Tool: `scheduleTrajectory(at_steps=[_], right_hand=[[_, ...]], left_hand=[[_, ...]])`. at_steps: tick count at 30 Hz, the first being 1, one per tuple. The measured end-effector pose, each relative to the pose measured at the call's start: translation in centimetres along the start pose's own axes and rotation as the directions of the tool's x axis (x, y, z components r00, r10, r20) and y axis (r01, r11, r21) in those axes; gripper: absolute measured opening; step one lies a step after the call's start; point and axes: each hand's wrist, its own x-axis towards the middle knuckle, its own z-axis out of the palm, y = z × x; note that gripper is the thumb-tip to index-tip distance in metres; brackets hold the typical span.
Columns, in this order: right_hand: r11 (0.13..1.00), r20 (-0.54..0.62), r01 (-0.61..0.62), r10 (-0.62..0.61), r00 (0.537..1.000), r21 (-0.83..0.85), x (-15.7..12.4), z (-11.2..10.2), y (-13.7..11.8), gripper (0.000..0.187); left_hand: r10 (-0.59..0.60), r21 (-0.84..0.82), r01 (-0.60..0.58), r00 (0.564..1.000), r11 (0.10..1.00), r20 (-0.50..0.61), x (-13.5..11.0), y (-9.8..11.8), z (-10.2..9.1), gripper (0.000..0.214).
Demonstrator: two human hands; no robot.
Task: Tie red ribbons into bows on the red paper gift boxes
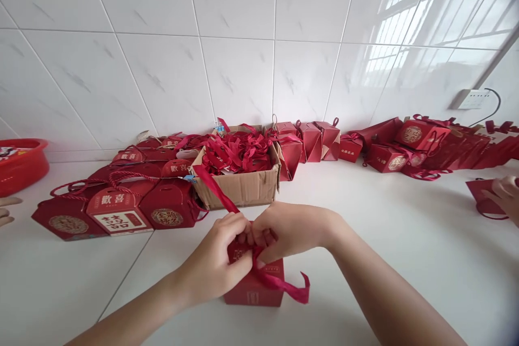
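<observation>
A small red gift box point(254, 287) stands on the white floor in front of me. A red ribbon point(284, 284) lies over its top; one end trails off to the right, the other runs up and left toward the cardboard box. My left hand point(214, 262) pinches the ribbon at the box's top. My right hand point(284, 230) is closed on the ribbon right beside it, fingers touching the left hand's.
An open cardboard box point(243, 186) full of red ribbons sits behind. Flat red boxes with cord handles point(117, 203) lie at left, folded red boxes point(312, 140) and more point(421, 143) along the tiled wall. A red basin point(20, 165) is far left. Other people's hands show at left point(6, 211) and right point(506, 194).
</observation>
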Motion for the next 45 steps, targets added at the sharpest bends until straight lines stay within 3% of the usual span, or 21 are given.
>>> scheduleTrajectory(at_steps=[5,11,17,22,29,38,45], right_hand=[[0.997,0.0,0.068,-0.068,0.998,0.025,-0.3,-0.5,0.5,0.005],[0.998,0.023,-0.059,0.059,0.998,0.006,-1.3,-1.5,0.8,0.006],[0.993,0.045,-0.1,0.103,0.994,-0.065,-1.9,-1.5,0.0,0.018],[0.989,-0.023,-0.091,0.089,0.996,-0.119,-2.2,-1.5,-0.3,0.002],[0.989,0.036,-0.108,0.112,0.993,-0.103,-2.5,-1.8,-0.4,0.004],[0.992,0.028,-0.061,0.065,0.998,-0.11,-1.9,-1.5,-0.7,0.009],[1.0,0.043,0.017,-0.016,0.999,-0.025,-2.4,-1.7,0.0,0.01]], left_hand=[[-0.053,0.013,0.052,0.996,0.999,0.074,0.4,0.3,-0.3,0.012],[-0.046,0.124,0.031,0.992,0.992,0.117,1.9,1.9,-0.1,0.012],[-0.002,0.246,-0.009,0.999,0.969,0.046,2.1,2.5,0.9,0.012],[0.014,0.225,-0.018,1.0,0.974,0.018,1.5,2.3,1.2,0.017],[-0.087,0.137,0.085,0.996,0.987,0.005,1.2,2.5,0.6,0.012],[-0.076,-0.045,0.078,0.997,0.996,0.029,1.4,1.9,0.6,0.012],[0.003,0.038,-0.003,1.0,0.999,0.001,1.7,1.6,0.8,0.016]])
